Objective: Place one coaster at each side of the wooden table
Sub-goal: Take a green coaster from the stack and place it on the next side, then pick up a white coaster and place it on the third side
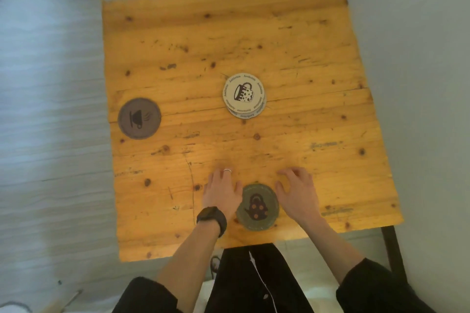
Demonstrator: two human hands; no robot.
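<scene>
Single head view, looking steeply down from above near table edge, wooden table (254, 33) fills frame

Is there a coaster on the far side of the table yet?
No, the far edge of the wooden table holds no coaster; the stack of coasters sits mid-table, and single coasters lie only at the left and near edges.

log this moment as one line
near side: teapot coaster down | left side: cup coaster down | centre: stack waits | left hand, right hand empty
</scene>
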